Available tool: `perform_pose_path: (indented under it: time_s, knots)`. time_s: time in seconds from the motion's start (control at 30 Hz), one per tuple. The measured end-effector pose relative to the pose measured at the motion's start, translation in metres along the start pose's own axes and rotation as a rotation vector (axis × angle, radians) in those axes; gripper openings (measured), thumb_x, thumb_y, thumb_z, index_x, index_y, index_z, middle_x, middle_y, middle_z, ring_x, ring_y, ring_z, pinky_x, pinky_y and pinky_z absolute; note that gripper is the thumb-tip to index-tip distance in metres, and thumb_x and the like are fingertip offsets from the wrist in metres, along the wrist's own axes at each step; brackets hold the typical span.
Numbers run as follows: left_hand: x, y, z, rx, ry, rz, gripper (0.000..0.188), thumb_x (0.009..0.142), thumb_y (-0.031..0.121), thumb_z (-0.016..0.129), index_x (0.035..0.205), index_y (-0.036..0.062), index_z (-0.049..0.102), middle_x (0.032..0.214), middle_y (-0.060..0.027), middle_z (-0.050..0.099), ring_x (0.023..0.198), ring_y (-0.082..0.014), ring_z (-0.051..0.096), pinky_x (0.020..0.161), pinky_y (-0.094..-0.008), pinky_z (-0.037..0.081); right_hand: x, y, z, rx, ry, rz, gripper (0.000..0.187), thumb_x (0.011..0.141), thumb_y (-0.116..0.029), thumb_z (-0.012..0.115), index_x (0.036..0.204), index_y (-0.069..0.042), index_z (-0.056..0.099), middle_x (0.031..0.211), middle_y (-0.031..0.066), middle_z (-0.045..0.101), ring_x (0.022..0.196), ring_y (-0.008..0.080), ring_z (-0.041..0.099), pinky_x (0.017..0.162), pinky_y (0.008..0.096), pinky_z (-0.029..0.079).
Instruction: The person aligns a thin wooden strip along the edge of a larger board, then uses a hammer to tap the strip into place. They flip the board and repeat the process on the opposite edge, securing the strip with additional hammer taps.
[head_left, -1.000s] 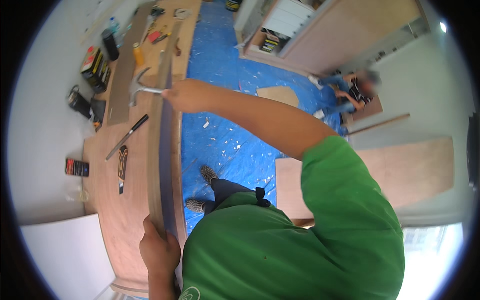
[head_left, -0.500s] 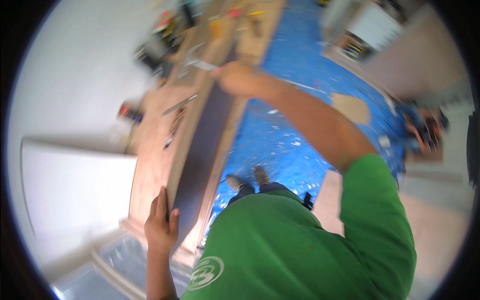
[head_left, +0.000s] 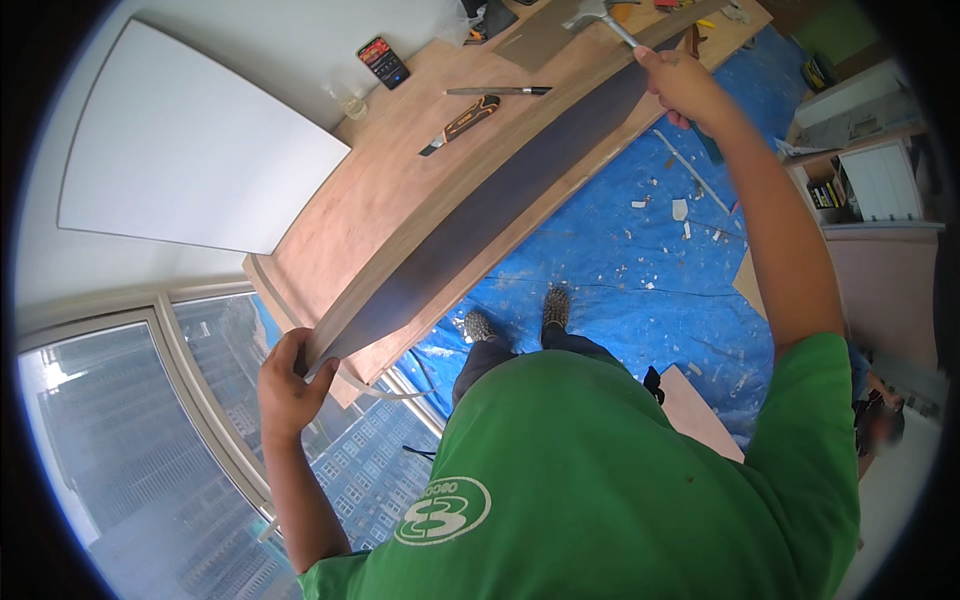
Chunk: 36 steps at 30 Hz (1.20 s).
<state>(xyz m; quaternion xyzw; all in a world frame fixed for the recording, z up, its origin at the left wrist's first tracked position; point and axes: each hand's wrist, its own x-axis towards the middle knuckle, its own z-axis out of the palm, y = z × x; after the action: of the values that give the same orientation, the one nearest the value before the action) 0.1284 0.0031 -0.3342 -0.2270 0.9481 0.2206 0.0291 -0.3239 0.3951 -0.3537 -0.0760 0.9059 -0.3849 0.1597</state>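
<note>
A long board (head_left: 490, 200) with a dark face and a pale wood edge stands on edge along the light wooden worktop (head_left: 345, 215). My left hand (head_left: 290, 388) is closed round its near end, thumb on the dark side and fingers over the edge. Toward the far end, my right hand (head_left: 688, 88) grips a claw hammer (head_left: 622, 32), its metal head held over the worktop side of the board. The lower handle is mostly hidden by my fingers. Beside the board lie a chisel-like tool (head_left: 465, 124) with an orange and black handle and a slim dark rod (head_left: 498, 91).
A phone (head_left: 383, 63) and a small glass jar (head_left: 353, 106) are at the wall side of the worktop. A white panel (head_left: 200, 145) leans at left above a window (head_left: 120, 430). Blue sheeting (head_left: 600, 255) with scattered scraps covers the floor. Shelving (head_left: 880, 180) stands at right.
The view has swung, so the board now slants further right and more of the window shows. My right hand, still on the hammer, appears further right and higher. My left hand stays at the board's near end.
</note>
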Motion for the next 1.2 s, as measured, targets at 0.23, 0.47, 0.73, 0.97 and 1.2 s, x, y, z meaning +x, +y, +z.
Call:
perform_pose_path:
  time_s: [0.23,0.47,0.73,0.97,1.2]
  knots:
    - [-0.023,-0.066,0.036,-0.900,0.151,-0.031,0.061,0.079,0.003,0.084,0.133,-0.0005,0.058,0.118,-0.0140,0.071,0.109,-0.0225,0.067,0.097,-0.0348,0.052,-0.030,-0.011,0.029,0.000,0.073,0.061,0.057,0.109,-0.054,0.045,0.085,-0.004,0.057,0.061,0.0039,0.050,0.041,0.0155,0.048,0.037,0.0327,0.039]
    - [0.013,-0.086,0.087,-1.046,-0.004,0.086,0.044,0.081,0.002,0.084,0.122,-0.0043,0.070,0.124,-0.0147,0.071,0.118,-0.0235,0.065,0.105,-0.0374,0.050,-0.148,-0.060,0.122,-0.014,-0.019,0.133,0.062,0.107,-0.062,0.047,0.078,-0.008,0.054,0.058,0.0016,0.047,0.041,0.0134,0.047,0.037,0.0308,0.037]
    - [0.007,-0.082,0.106,-1.312,0.028,0.123,0.033,0.085,-0.005,0.079,0.118,-0.0035,0.074,0.116,-0.0121,0.077,0.104,-0.0173,0.071,0.088,-0.0325,0.057,-0.267,-0.152,0.247,-0.096,-0.358,-0.011,0.057,0.112,-0.046,0.048,0.083,0.002,0.057,0.063,0.0123,0.052,0.061,0.0245,0.057,0.062,0.0453,0.048]
    - [0.013,-0.089,0.120,-1.267,0.164,0.306,0.032,0.085,-0.003,0.078,0.117,-0.0054,0.073,0.101,-0.0093,0.077,0.090,-0.0142,0.071,0.082,-0.0298,0.058,-0.315,-0.198,0.301,-0.177,-0.512,-0.164,0.055,0.112,-0.041,0.048,0.081,0.004,0.059,0.066,0.0261,0.058,0.060,0.0434,0.056,0.061,0.0498,0.046]
    - [0.010,-0.093,0.127,-1.385,0.004,0.195,0.036,0.086,0.008,0.082,0.121,0.0017,0.075,0.117,-0.0076,0.078,0.099,-0.0146,0.073,0.087,-0.0311,0.058,-0.323,-0.214,0.316,-0.190,-0.589,-0.230,0.054,0.112,-0.040,0.048,0.081,0.003,0.058,0.066,0.0253,0.057,0.060,0.0432,0.055,0.061,0.0503,0.046]
